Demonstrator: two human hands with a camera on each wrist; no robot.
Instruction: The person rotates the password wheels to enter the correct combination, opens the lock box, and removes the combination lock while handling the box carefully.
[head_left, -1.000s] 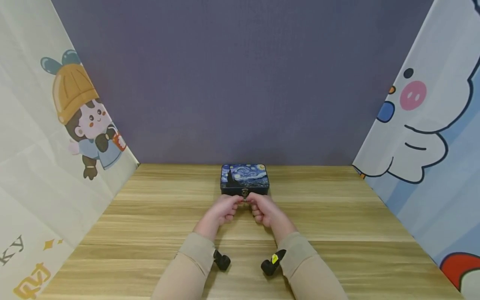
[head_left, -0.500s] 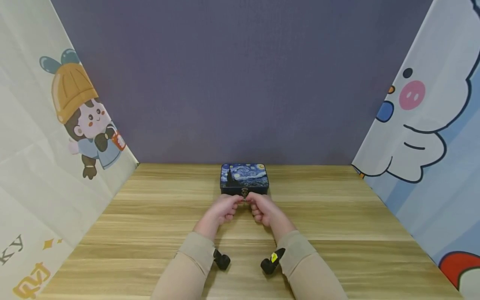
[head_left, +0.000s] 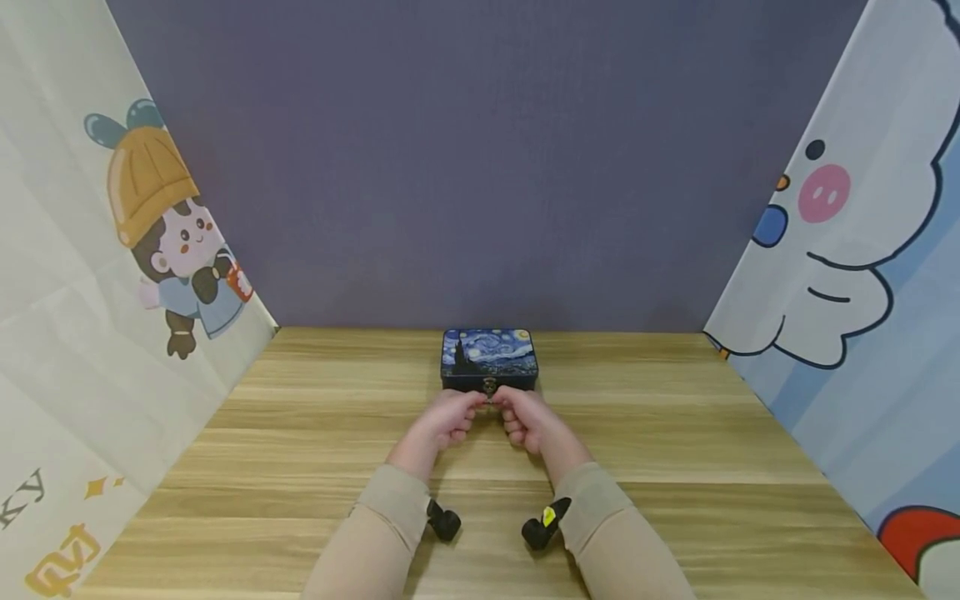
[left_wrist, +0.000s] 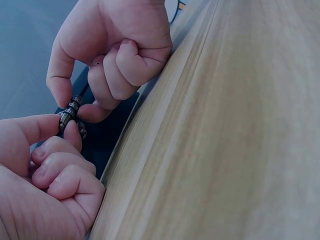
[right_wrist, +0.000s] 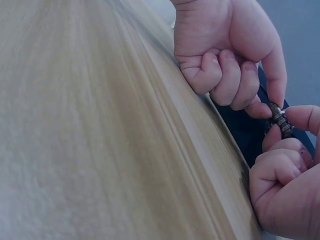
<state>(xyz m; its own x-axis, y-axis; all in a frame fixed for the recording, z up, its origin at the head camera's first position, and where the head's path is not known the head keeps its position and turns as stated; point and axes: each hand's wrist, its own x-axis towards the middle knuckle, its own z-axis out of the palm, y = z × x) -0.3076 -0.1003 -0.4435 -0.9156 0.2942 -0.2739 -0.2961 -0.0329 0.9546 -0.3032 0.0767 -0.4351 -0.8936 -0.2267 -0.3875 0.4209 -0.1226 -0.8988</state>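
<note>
Head view showed my left grip and my right grip close together, just before the front of a dark blue box with a Starry Night picture on its lid. This box stood closed on the wood-grain desk, near the far edge, with a grey-purple wall panel behind. From the wrist views I could see better what I was grasping: a small combination lock with several number wheels. With thumb and forefinger my left grip pinched one end of this lock, and my right grip pinched the other end in the same way; the remaining fingers were bent toward the palms. The lock was at the front of the box, by the brass-coloured latch; whether it hung through this latch, I could not tell. The digits were too small for reading. My sleeves were beige.
</note>
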